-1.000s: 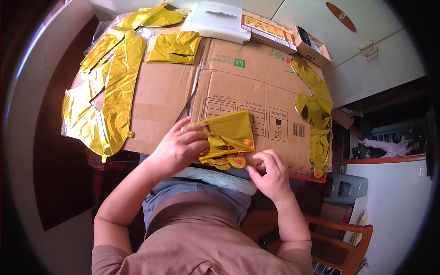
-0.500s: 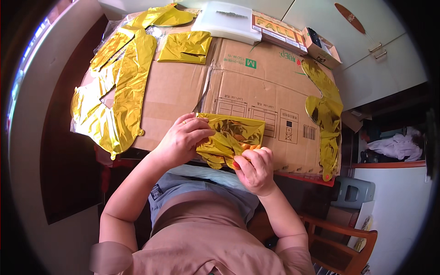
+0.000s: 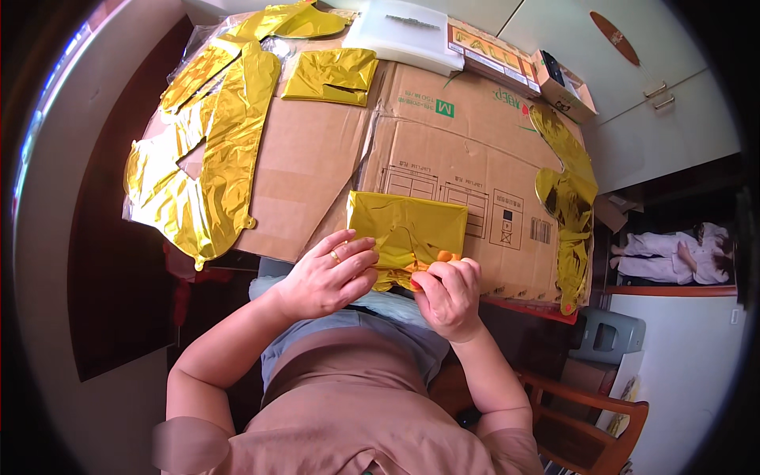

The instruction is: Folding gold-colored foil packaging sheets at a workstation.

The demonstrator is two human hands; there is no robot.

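A folded piece of gold foil (image 3: 408, 218), flat and rectangular at its far part and crumpled toward me, lies at the cardboard's near edge. My left hand (image 3: 332, 273), with a ring on one finger, is at its left side. Its fingers are bent and slightly apart over the foil's edge; the thumb is hidden. At the near right corner, my right hand (image 3: 450, 294) pinches the crumpled foil between thumb and fingers. Orange reflections of the fingers show in the foil.
Flat gold foil balloons (image 3: 229, 150) lie on the left, another (image 3: 571, 198) along the right edge. A folded foil piece (image 3: 331, 77) sits farther back. Behind stand a white plastic box (image 3: 404, 36) and small cartons (image 3: 491, 51). A wooden chair (image 3: 617, 443) is at lower right.
My left hand has slid from the foil's far left corner down toward me. The foil's far part now lies smoother and flatter. My right hand keeps its pinch.
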